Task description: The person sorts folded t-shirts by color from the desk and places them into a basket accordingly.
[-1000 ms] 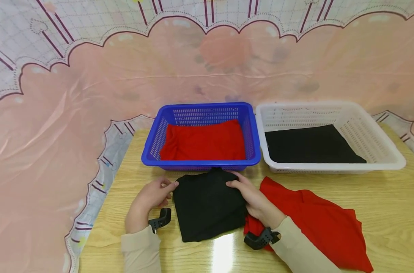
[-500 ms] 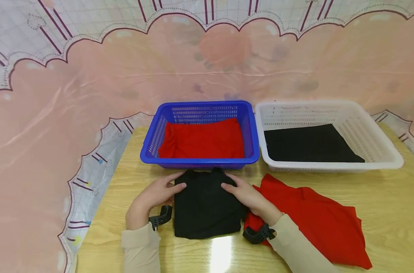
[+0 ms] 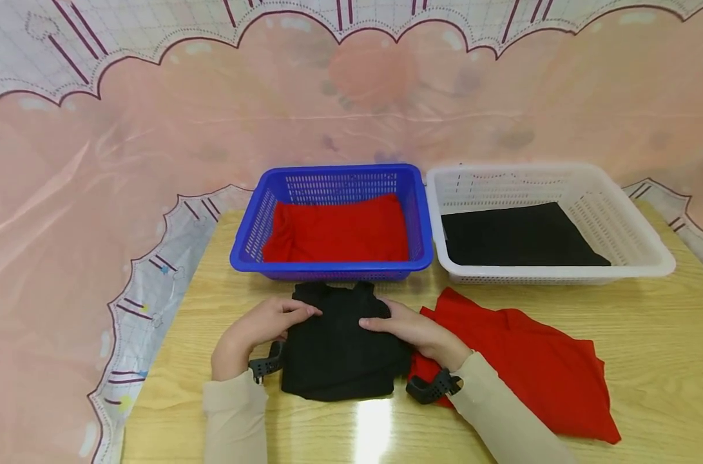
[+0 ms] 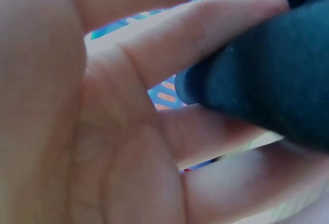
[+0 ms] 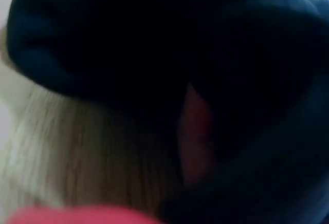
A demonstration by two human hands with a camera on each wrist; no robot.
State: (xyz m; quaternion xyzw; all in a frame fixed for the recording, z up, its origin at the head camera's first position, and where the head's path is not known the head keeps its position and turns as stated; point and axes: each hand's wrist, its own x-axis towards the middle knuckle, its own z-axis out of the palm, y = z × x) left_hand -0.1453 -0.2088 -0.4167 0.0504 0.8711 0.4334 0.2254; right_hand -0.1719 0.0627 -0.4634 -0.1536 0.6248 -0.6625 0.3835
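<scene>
A folded black cloth [image 3: 342,361] lies between both hands, in front of the blue basket. My left hand [image 3: 264,322] pinches its upper left part, thumb on top. In the left wrist view, the cloth [image 4: 277,75] passes over the fingers as a rounded fold. On the other side, my right hand [image 3: 417,330] grips the upper right part, thumb above and the remaining fingers mostly hidden beneath. Dark fabric [image 5: 103,39] fills most of the right wrist view, with a finger [image 5: 196,136] showing between its folds. The cloth's top edge dips in the middle.
Behind the hands stands a blue basket [image 3: 334,266] holding folded red cloth [image 3: 345,232]. To its right, a white basket [image 3: 560,273] holds folded black cloth [image 3: 513,235]. A spread red cloth [image 3: 537,367] lies on the wooden table, partly under the right forearm.
The left hand has moved from the cloth's left edge onto its upper left part. The right thumb has slid inward. The cloth now sits squarer, its lower edge more level.
</scene>
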